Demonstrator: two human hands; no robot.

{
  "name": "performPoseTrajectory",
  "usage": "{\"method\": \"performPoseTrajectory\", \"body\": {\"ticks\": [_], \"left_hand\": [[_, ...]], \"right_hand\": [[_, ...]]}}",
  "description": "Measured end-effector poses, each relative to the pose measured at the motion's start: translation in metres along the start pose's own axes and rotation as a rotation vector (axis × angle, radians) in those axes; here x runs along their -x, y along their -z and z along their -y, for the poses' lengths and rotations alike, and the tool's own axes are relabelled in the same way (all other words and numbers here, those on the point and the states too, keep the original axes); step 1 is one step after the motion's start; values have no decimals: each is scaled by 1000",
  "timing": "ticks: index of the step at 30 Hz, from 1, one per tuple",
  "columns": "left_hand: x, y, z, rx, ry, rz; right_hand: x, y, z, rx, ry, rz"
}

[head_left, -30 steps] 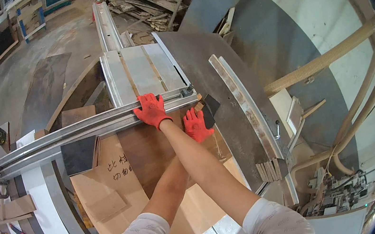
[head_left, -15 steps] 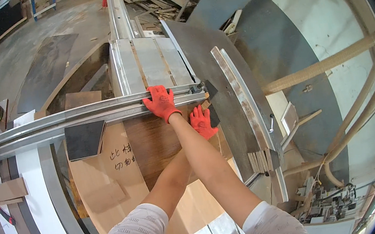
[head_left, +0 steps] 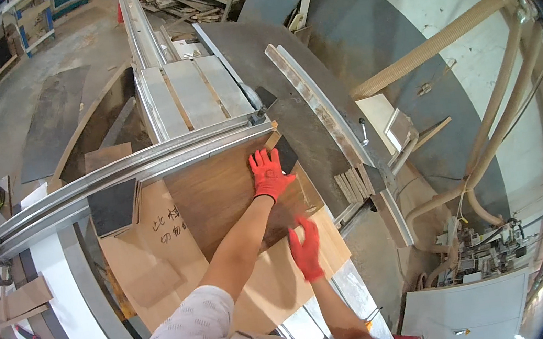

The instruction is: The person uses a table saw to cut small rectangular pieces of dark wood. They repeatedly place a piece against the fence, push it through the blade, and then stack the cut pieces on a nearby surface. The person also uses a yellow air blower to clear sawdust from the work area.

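Our left hand [head_left: 271, 175] spread flat on brown board [head_left: 211, 185] beside metal fence [head_left: 172, 153], clasping nothing; right hand [head_left: 306, 248] loosely half-curled, visibly empty. Board likely stiff, fairly heavy, smooth; we'd best hold opposite edges.

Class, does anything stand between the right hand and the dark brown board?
Nothing visible stands between the right hand and the dark brown board; the left hand lies over the board, farther forward.

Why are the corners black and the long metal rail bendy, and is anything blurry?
In the head view, the fisheye lens leaves black corners and bows the metal rail; in that same view, the right hand looks slightly smeared, perhaps motion blur.
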State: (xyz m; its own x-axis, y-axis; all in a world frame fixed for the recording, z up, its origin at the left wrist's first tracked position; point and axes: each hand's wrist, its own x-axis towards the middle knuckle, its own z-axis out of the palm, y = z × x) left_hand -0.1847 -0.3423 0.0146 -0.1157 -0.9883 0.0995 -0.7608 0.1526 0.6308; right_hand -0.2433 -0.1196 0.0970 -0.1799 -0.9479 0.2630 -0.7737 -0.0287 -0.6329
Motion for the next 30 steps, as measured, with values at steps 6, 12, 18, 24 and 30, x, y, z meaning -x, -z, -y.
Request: {"method": "performPoseTrajectory", "body": {"ticks": [6, 12, 18, 24, 30], "left_hand": [[28, 1, -36, 19, -35, -219], [169, 11, -67, 269, -274, -200], [331, 90, 49, 259, -238, -281], [324, 284, 125, -119, -301, -557], [272, 398, 230, -75, -169, -185]], "right_hand": [[188, 38, -71, 324, 32, 53], [224, 19, -123, 277, -54, -151], [234, 18, -136, 242, -9, -203], [234, 18, -144, 234, -23, -252], [235, 18, -140, 150, 8, -286]]}}
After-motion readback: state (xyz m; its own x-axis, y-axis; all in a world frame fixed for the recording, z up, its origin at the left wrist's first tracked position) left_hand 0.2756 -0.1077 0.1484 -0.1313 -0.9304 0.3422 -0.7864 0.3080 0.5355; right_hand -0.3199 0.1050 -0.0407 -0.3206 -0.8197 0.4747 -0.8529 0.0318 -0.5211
